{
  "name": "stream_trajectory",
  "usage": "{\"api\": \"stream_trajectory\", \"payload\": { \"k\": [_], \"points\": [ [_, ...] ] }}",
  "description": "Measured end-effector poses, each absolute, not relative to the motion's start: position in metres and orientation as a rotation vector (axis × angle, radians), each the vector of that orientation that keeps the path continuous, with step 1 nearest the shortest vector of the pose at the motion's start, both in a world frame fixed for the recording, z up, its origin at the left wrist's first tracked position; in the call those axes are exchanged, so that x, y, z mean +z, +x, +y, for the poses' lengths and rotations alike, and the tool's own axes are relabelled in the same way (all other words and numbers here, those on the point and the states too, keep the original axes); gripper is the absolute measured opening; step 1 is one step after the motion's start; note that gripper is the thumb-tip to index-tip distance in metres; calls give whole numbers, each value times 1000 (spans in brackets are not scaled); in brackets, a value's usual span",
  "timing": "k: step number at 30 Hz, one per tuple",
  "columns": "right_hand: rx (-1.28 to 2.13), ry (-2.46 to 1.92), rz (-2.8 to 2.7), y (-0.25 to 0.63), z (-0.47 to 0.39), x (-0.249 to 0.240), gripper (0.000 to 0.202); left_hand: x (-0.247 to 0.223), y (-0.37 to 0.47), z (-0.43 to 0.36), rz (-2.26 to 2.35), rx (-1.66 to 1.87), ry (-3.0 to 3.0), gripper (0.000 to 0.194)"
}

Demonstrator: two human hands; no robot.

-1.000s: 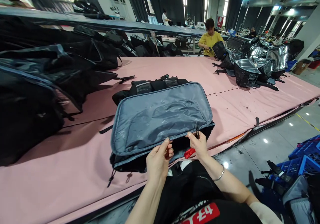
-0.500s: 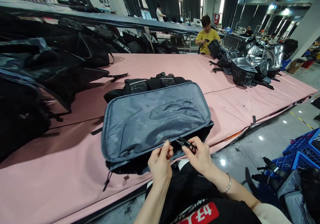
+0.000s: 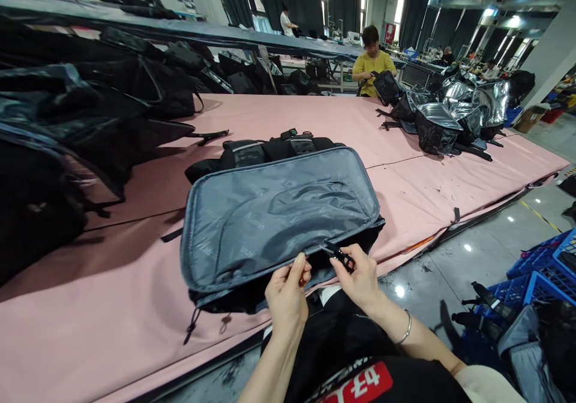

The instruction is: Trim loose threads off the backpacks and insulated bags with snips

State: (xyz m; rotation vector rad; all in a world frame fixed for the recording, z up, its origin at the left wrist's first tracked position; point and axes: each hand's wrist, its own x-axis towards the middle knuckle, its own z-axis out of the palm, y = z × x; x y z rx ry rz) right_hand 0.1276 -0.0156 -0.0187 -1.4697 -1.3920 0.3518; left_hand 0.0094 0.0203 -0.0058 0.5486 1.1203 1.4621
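A black backpack (image 3: 279,211) lies in front of me, its grey-blue lining facing up and its opening toward my body. My left hand (image 3: 290,289) is closed in a pinch at the near edge of the lining; whether a thread is between the fingertips is too small to tell. In my right hand (image 3: 357,277) is a pair of small black thread snips (image 3: 338,255), fingers wrapped round the handles. Their tips point left, close to the lining's edge and a little right of my left fingertips.
The backpack rests on a pink-covered table (image 3: 112,331). Black bags (image 3: 99,109) are heaped at the left, and silver-lined bags (image 3: 450,112) at the far right. Beyond them a person in a yellow top (image 3: 373,64) handles a bag. Blue crates (image 3: 535,277) stand on the floor at the right.
The snips in my right hand have shifted slightly up and right, a bit farther from my left fingertips. My left hand keeps its pinch in nearly the same place.
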Motion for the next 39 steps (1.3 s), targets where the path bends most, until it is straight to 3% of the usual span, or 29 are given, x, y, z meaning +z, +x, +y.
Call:
{"api": "stream_trajectory", "payload": {
  "k": [8, 25, 39],
  "points": [
    [485, -1408, -1083, 114, -11, -43, 20, -1, 8, 21, 1080, 1417, 476, 37],
    [91, -1337, -1379, 126, -7, -47, 20, -4, 8, 22, 1060, 1423, 445, 37],
    [392, -1382, -1589, 135, -10, -15, 22, -5, 8, 22, 1068, 1417, 463, 38]
  ]
}}
